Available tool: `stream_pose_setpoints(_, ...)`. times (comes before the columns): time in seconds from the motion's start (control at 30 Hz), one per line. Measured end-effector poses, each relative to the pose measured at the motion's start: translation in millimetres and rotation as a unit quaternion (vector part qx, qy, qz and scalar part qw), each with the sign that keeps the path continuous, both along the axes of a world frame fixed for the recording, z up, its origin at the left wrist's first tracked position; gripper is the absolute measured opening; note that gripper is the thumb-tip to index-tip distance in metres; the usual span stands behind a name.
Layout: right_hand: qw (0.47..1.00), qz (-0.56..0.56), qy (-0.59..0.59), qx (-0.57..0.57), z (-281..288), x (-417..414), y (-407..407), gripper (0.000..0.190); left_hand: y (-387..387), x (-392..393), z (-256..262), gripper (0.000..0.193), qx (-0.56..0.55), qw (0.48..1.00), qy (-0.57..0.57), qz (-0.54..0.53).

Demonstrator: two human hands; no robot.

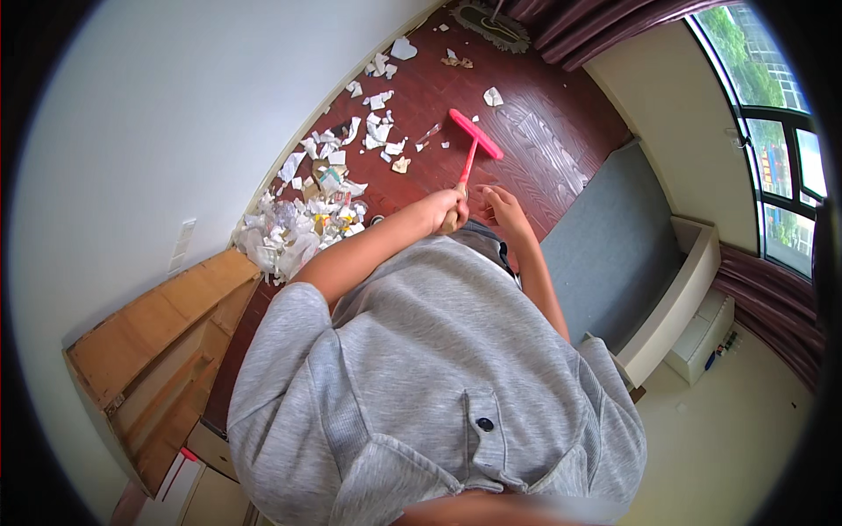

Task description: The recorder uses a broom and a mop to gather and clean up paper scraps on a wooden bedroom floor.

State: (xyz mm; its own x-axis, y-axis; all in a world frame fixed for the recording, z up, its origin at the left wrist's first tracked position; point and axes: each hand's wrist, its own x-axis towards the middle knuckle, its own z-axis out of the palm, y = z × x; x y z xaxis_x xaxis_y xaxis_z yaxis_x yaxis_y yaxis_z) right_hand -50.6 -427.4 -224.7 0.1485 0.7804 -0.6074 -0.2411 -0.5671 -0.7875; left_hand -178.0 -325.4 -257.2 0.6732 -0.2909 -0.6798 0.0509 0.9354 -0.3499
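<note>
My left hand (pixel 452 205) is closed around the handle of a pink floor squeegee or broom (pixel 476 135). The tan grip end of that handle pokes out below my fist. Its pink head lies slantwise over the dark red wood floor (pixel 546 131), ahead of me. Just right of the handle, my right hand (pixel 503 205) is held with loosely bent fingers and nothing visible in it. To the left of the tool, scraps of torn white paper (pixel 378 128) are strewn along the wall. Nearer to me they thicken into a heap of paper and plastic bags (pixel 296 230).
A wooden furniture panel (pixel 164 315) leans near the wall at left. On the right are a grey board (pixel 605 237) and a cream furniture frame (pixel 677 302). A mop head (pixel 492 26) sits at the far end by purple curtains (pixel 592 29). A window (pixel 763 131) is at right.
</note>
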Motion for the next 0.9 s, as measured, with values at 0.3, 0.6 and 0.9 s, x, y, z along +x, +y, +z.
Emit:
stream_pose_setpoints(0.3, 0.912, -0.229, 0.321, -0.112, -95, 107, 37, 0.024, -5, 117, 101, 0.010, -0.132, 0.988, -0.072, 0.034)
stream_pose_setpoints(0.6, 0.868, -0.293, 0.387, -0.100, -20, 162, 75, 0.021, 13, 172, 126, 0.004, -0.101, 0.988, -0.094, 0.067)
stream_pose_setpoints(0.9, 0.910, -0.295, 0.166, -0.239, -75, 212, 145, 0.021, 63, 226, 42, 0.012, -0.120, 0.955, -0.104, 0.250)
